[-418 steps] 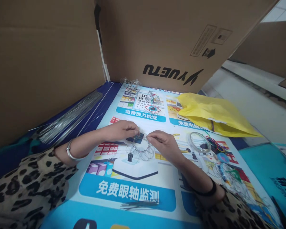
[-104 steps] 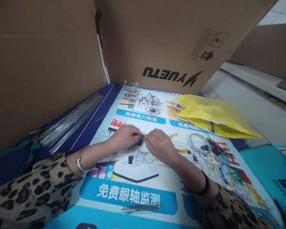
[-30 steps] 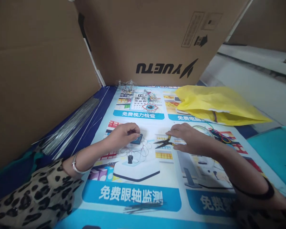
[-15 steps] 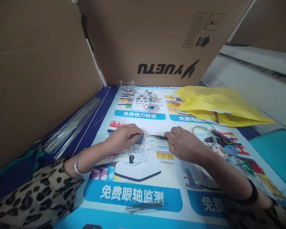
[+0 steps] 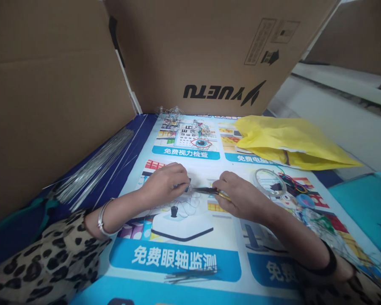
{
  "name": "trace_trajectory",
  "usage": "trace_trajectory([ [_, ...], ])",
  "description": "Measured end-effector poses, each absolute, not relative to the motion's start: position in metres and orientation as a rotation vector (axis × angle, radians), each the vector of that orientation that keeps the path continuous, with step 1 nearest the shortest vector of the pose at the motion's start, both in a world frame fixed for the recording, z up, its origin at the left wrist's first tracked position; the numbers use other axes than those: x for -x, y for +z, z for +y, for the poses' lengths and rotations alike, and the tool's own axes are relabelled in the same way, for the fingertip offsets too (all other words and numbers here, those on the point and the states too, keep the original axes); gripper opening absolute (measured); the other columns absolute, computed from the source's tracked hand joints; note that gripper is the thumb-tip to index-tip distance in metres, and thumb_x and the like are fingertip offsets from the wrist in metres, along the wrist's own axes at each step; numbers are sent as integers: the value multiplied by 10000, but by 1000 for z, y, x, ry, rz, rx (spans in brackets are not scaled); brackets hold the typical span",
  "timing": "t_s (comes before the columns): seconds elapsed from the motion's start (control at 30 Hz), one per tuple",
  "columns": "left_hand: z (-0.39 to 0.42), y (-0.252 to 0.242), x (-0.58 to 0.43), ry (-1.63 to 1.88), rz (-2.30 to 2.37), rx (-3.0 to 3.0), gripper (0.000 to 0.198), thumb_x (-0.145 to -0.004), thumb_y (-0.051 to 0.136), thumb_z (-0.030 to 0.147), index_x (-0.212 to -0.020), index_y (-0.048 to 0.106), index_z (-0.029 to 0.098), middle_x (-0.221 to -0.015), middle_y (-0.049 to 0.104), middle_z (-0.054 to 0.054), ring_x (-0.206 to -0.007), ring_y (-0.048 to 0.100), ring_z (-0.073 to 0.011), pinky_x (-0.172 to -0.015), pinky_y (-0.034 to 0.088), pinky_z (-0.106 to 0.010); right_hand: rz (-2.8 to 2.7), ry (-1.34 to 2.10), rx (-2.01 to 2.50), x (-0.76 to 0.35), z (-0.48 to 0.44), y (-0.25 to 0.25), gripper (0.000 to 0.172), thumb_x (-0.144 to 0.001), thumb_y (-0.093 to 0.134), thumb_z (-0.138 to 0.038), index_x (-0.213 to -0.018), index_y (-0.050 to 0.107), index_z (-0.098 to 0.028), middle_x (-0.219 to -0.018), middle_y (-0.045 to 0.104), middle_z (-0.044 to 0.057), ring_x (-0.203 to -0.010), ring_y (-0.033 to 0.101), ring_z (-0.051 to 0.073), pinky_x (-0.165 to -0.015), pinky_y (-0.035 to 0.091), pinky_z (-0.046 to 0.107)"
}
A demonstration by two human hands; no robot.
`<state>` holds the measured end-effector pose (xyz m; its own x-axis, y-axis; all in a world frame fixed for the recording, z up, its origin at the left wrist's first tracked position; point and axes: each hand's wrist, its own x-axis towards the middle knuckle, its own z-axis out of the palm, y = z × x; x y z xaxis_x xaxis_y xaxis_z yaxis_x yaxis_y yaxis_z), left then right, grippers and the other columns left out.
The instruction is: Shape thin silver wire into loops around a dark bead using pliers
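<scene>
My left hand (image 5: 165, 183) is closed on a small dark blue piece (image 5: 186, 189) from which thin looped wires (image 5: 187, 206) hang onto the printed poster (image 5: 178, 254). My right hand (image 5: 238, 195) is closed round yellow-handled pliers (image 5: 206, 191). Their dark jaws point left and reach the blue piece at my left fingertips. Both hands rest low over the poster, close together.
A bundle of straight silver wires (image 5: 92, 165) lies at the left by a cardboard wall (image 5: 51, 93). A yellow plastic bag (image 5: 292, 142) lies at the back right. A clear tape ring (image 5: 268, 182), coloured bands (image 5: 292, 183), tangled wire pieces (image 5: 197, 129) and short dark wires (image 5: 190, 275) lie about.
My right hand left the blue piece, took up the yellow-handled pliers from the right, and brought their jaws left to the piece in my left hand.
</scene>
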<state>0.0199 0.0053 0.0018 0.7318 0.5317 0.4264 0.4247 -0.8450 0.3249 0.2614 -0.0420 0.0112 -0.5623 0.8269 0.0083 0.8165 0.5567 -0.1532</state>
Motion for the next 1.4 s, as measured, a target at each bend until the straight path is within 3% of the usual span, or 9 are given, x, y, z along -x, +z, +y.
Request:
trace_trajectory([
  [0.4, 11, 10, -15, 852, 827, -2543, 140, -834, 529, 235, -767, 638, 179, -718, 610, -12, -743, 515, -142, -744, 378, -298, -2696, 130, 1439, -259, -44, 10, 171, -827, 443, -276, -859, 575, -172, -868, 489, 71, -829, 460, 177, -734, 374, 292],
  [0.87, 14, 4, -12, 795, 824, -2589, 108, -828, 543, 239, -761, 615, 195, -761, 630, 6, -794, 519, -147, -787, 356, -307, -2626, 170, 1398, -257, -44, 12, 223, -810, 455, -264, -959, 594, -173, -882, 513, 78, -838, 479, 190, -711, 403, 299],
  [1.1, 14, -1, -13, 849, 861, -2385, 89, -815, 542, 190, -749, 597, 164, -734, 566, -10, -732, 515, -122, -676, 401, -241, -2586, -23, 1477, -241, -42, 16, 204, -802, 468, -261, -918, 604, -163, -883, 510, 92, -865, 460, 210, -743, 379, 316],
  [1.4, 11, -8, -17, 899, 981, -2277, 104, -823, 503, 176, -733, 555, 165, -707, 542, 11, -700, 508, -108, -641, 400, -225, -2613, -347, 1591, -223, -49, 26, 189, -816, 443, -288, -838, 596, -180, -857, 517, 96, -832, 438, 230, -709, 329, 335],
])
